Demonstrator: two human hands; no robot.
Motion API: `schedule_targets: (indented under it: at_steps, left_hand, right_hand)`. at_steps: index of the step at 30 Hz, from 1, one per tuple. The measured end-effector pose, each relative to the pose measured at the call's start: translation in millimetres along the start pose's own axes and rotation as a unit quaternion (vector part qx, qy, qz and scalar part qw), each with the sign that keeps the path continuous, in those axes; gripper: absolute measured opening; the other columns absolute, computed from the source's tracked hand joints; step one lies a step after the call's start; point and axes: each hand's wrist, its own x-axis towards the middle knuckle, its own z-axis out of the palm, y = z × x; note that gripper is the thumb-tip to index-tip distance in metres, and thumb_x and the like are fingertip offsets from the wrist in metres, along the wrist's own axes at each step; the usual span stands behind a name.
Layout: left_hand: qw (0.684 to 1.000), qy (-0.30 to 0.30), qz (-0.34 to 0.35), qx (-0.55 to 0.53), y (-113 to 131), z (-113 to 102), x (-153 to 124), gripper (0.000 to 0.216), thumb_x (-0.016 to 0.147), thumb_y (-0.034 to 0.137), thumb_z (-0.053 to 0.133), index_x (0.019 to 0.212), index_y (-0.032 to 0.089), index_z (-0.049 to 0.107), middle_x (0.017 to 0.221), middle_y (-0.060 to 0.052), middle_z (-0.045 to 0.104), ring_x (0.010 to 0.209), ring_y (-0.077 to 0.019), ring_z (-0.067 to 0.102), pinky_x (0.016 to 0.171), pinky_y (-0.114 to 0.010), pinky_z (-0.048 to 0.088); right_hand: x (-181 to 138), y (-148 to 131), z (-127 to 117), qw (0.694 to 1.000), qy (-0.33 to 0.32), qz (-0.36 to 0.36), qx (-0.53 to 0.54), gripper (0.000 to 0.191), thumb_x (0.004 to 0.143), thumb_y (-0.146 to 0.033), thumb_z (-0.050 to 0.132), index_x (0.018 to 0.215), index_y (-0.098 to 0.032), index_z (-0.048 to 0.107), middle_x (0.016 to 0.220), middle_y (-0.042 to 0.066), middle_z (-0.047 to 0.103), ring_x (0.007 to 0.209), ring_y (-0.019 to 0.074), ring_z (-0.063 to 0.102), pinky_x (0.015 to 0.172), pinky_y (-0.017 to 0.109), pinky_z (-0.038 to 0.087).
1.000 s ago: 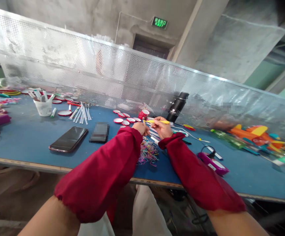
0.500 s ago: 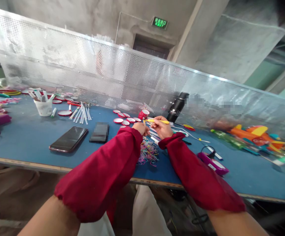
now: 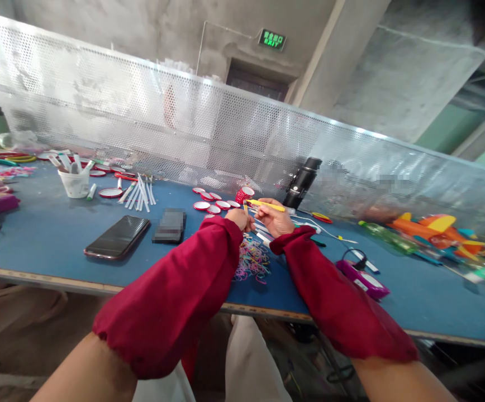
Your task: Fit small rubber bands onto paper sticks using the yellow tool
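Observation:
Over the blue table, both my hands are close together at the middle. My right hand [image 3: 279, 219] is closed around a yellow pen [image 3: 270, 205], its tip pointing left. That tip is close to the top of a thin, short stick [image 3: 245, 210] standing upright in my left hand [image 3: 238, 218]; whether they touch I cannot tell. The left fingers are closed and partly hidden behind the wrist and red sleeve. Below the hands lies a heap of thin coloured strands [image 3: 252, 260]. Red-rimmed white discs [image 3: 213, 209] lie just beyond, beside a short stack of them [image 3: 245, 194].
Two dark phones [image 3: 117, 237] lie to the left, near a white cup of markers [image 3: 75, 183] and loose white sticks [image 3: 139, 193]. A black bottle [image 3: 303, 181] stands before the perforated metal screen [image 3: 200, 128]. At right are a purple box [image 3: 364, 279] and an orange toy plane [image 3: 431, 231].
The yellow pen has tilted slightly, its rear end lower and its tip a little higher by the stick's top. Both arms stay almost where they were.

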Motion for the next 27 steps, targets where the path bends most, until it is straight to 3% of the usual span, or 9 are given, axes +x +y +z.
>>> schedule_targets:
  at_steps: [7, 21, 27]
  left_hand:
    - [1.000, 0.000, 0.005, -0.004, -2.7, 1.2, 4.0, 0.020, 0.090, 0.015, 0.043, 0.089, 0.007, 0.062, 0.080, -0.007, 0.066, 0.046, -0.0039, 0.040, 0.049, -0.018, 0.034]
    - [1.000, -0.004, 0.002, -0.006, -0.8, 2.4, 2.1, 0.024, 0.092, 0.014, 0.039, 0.095, 0.007, 0.062, 0.088, -0.010, 0.068, 0.047, -0.0036, 0.042, 0.048, -0.016, 0.033]
    - [0.999, -0.007, 0.010, 0.045, -0.3, 0.9, 1.0, 0.029, 0.093, 0.015, 0.037, 0.102, 0.007, 0.063, 0.096, -0.011, 0.070, 0.050, -0.0040, 0.046, 0.051, -0.016, 0.035]
  right_hand:
    - [2.8, 2.5, 0.4, 1.000, 0.021, -0.008, -0.002, 0.026, 0.066, -0.036, 0.083, 0.076, -0.019, 0.066, 0.063, -0.003, 0.063, 0.051, 0.0070, 0.051, 0.051, 0.023, 0.050]
    - [3.9, 8.1, -1.3, 0.999, 0.014, -0.013, -0.027, 0.028, 0.067, -0.034, 0.082, 0.077, -0.022, 0.058, 0.058, -0.005, 0.062, 0.049, 0.0082, 0.054, 0.051, 0.022, 0.050]
    - [4.4, 5.6, -3.1, 0.999, 0.021, -0.016, -0.029, 0.029, 0.065, -0.033, 0.082, 0.075, -0.021, 0.058, 0.058, -0.005, 0.062, 0.049, 0.0071, 0.053, 0.052, 0.021, 0.050]
